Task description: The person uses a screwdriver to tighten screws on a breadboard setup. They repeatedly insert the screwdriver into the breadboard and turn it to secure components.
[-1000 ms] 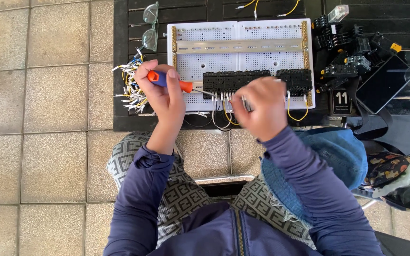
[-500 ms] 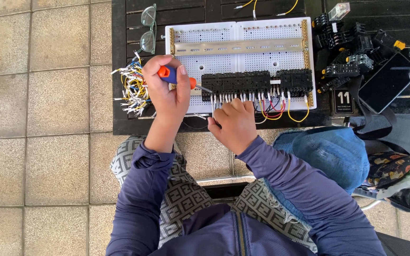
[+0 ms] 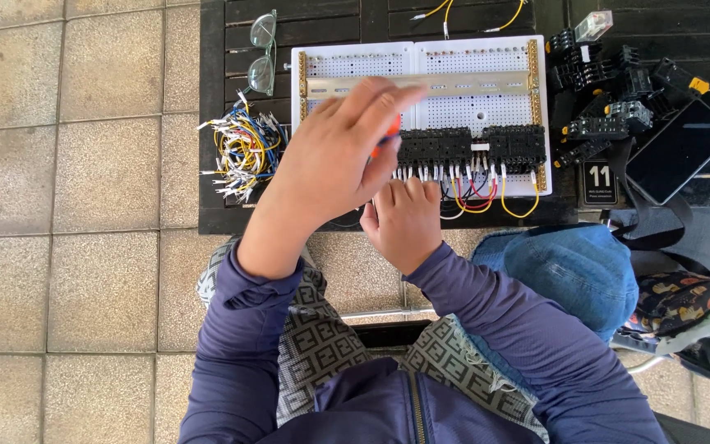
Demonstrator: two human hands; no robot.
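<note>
Left hand (image 3: 330,160) lifted above the white perforated mounting panel (image 3: 454,70), fingers spread fairly wide, an orange-handled screwdriver (image 3: 388,138) pinned loosely against the palm; only a sliver of the handle peeks out past the fingers, so the exact grip is hard to tell. Raised that way probably to clear the view of the row below. Right hand (image 3: 404,218) low at the panel's near edge, fingers curled narrow and pressing at the white-tipped wire ends (image 3: 445,173) just under the black terminal blocks (image 3: 470,146), presumably to steady or seat a wire. Red and yellow wire loops (image 3: 486,196) hanging just right of that hand. Left of the raised hand, a bundle of cut jumper wires (image 3: 240,152) within easy reach; beyond it, a pair of glasses (image 3: 262,51). Far right of both hands, spare black relay sockets (image 3: 610,90) and a dark phone (image 3: 677,152).
</note>
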